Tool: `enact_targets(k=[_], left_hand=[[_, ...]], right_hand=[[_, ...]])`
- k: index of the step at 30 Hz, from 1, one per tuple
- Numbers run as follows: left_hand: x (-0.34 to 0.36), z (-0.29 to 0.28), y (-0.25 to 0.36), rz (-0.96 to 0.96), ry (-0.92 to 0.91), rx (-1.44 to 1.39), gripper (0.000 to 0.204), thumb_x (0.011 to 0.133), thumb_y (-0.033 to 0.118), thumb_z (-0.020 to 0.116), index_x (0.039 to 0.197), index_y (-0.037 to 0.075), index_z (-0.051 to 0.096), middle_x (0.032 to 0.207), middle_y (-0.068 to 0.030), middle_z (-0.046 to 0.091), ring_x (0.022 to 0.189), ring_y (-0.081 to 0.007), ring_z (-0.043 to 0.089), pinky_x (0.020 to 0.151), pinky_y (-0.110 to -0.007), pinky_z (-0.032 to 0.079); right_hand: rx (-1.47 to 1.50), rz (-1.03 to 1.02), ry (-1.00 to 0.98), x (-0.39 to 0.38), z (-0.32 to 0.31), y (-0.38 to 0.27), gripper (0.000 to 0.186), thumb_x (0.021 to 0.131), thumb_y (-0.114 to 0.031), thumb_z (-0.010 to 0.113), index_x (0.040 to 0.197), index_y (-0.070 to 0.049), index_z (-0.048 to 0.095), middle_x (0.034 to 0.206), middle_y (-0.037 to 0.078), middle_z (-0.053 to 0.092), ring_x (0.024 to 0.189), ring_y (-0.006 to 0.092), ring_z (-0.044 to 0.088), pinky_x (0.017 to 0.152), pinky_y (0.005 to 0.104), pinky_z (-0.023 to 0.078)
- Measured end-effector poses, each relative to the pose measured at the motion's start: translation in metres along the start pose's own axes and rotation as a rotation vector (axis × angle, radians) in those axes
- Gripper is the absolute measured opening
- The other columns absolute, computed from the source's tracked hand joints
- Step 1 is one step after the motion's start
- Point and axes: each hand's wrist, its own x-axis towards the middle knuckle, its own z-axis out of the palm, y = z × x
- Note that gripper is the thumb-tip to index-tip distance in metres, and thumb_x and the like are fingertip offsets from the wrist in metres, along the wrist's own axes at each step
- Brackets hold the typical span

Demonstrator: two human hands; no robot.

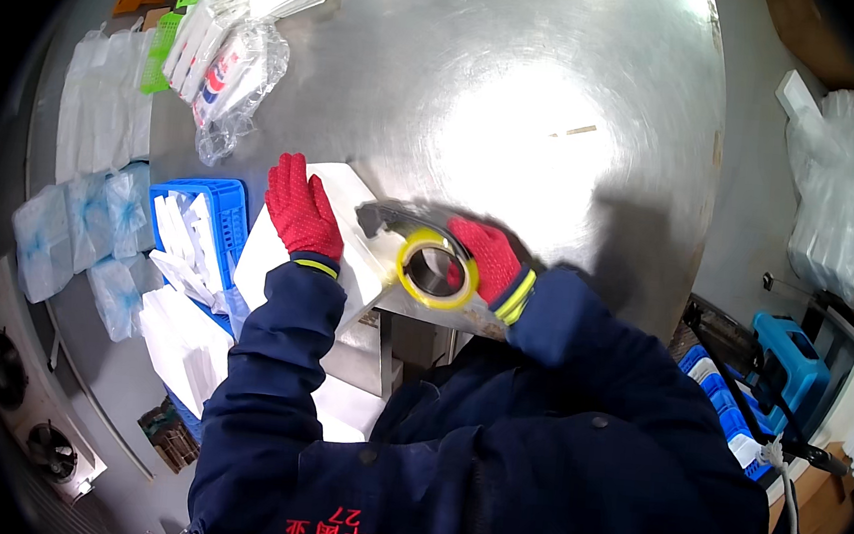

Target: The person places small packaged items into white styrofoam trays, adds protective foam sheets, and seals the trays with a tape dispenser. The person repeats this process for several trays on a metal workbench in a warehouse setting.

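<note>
Both my hands wear red gloves. My left hand (303, 209) lies with its fingers stretched out on top of a white box (359, 262) at the table's near edge. My right hand (491, 257) is closed around a tape dispenser (396, 214), whose dark head reaches over the right side of the box. A roll of yellowish tape (407, 271) sits in it, its ring facing up. The dispenser's far end is a little blurred. Whether tape touches the box cannot be made out.
A plastic-wrapped bundle (226, 81) lies at the far left of the metal table (382, 73). Left of the box stands a blue crate (232, 210) with white pieces, beside stacked white sheets (181, 338). Bagged white goods (842, 219) are at the right.
</note>
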Motion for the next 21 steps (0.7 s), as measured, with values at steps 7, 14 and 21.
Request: enact_targets(k=[7, 14, 21], left_hand=[[0.004, 0.001, 0.003, 0.05, -0.037, -0.034, 0.035, 0.088, 0.012, 0.049, 0.123, 0.007, 0.05, 0.128, -0.0147, 0.049, 0.124, -0.0345, 0.039, 0.105, -0.046, 0.023], [-0.001, -0.003, 0.004, -0.067, -0.258, -0.464, 0.027, 0.092, 0.015, 0.048, 0.116, 0.005, 0.056, 0.088, -0.0121, 0.063, 0.075, -0.0198, 0.063, 0.086, -0.034, 0.044], [0.005, -0.004, 0.007, -0.022, -0.254, -0.519, 0.019, 0.089, 0.018, 0.055, 0.102, 0.005, 0.061, 0.063, -0.0078, 0.059, 0.057, -0.018, 0.059, 0.056, -0.03, 0.046]], right_hand=[[-0.752, -0.261, -0.083, -0.108, -0.056, 0.053, 0.027, 0.083, -0.018, 0.062, 0.103, 0.0, 0.058, 0.091, 0.009, 0.063, 0.079, 0.0163, 0.061, 0.069, 0.0267, 0.05], [-1.409, -0.72, -0.332, -0.091, -0.038, 0.03, 0.03, 0.084, -0.02, 0.06, 0.106, 0.0, 0.058, 0.089, 0.01, 0.064, 0.077, 0.0184, 0.061, 0.07, 0.0276, 0.049], [-1.457, -0.499, -0.683, -0.052, 0.015, 0.014, 0.036, 0.07, -0.024, 0.066, 0.106, -0.019, 0.06, 0.091, 0.015, 0.062, 0.07, 0.0342, 0.059, 0.061, 0.0407, 0.049]])
